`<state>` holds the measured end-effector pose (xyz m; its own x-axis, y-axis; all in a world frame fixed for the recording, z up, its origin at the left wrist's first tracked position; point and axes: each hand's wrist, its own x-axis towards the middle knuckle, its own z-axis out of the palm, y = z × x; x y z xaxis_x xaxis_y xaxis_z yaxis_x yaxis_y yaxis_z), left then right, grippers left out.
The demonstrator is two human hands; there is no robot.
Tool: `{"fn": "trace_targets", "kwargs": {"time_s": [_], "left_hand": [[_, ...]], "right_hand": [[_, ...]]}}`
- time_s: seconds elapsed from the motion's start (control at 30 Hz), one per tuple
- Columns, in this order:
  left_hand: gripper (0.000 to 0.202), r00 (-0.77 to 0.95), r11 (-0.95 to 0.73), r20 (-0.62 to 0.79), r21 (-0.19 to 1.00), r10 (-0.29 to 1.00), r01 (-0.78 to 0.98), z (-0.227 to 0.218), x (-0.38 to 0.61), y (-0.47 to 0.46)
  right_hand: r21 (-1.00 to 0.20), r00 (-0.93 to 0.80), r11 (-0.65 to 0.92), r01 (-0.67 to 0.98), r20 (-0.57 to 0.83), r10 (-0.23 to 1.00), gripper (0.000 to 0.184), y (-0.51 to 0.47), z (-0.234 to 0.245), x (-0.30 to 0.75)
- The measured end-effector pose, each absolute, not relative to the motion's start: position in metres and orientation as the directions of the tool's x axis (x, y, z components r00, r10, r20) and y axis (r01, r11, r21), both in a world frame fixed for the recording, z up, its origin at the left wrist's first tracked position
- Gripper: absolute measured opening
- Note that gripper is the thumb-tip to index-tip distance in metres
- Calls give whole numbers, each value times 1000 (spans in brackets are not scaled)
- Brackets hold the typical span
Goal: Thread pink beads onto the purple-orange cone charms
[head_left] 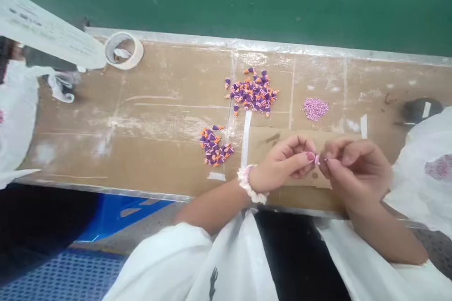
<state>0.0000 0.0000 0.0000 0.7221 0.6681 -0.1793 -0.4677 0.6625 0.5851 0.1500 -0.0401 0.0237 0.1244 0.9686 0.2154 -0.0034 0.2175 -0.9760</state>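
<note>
Over the right part of the cardboard, my left hand [287, 160] pinches a small pink piece [317, 159] between thumb and fingertips. Close beside it, my right hand [356, 167] is closed in a pinch; a tiny dark tip shows at its fingers, too small to name. Beyond the hands lies a heap of small pink beads [316, 109]. Further left is a pile of small purple and orange figures [252, 93]. A smaller pile of the same figures [214, 146] lies nearer the front edge.
Cardboard [165, 113] covers the table, with strips of white tape [246, 138] stuck on it. A tape roll [124, 51] lies at the far left. White plastic bags stand at the left [17, 117] and right [423, 169]. A blue stool [116, 216] is below the table edge.
</note>
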Motion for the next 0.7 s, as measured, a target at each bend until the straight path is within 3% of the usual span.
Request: {"fn": "trace_targets", "kwargs": {"time_s": [0.23,0.7], "left_hand": [[24,752,683,-151,560,641,-469,2,2,-4],[17,766,629,-28,591,643,-506,-1,-1,-3]], "right_hand": [[-898,37,384,213,400,916,28,-44,27,150],[-779,-186,512,363,478,859,30,-37,40,160]]}}
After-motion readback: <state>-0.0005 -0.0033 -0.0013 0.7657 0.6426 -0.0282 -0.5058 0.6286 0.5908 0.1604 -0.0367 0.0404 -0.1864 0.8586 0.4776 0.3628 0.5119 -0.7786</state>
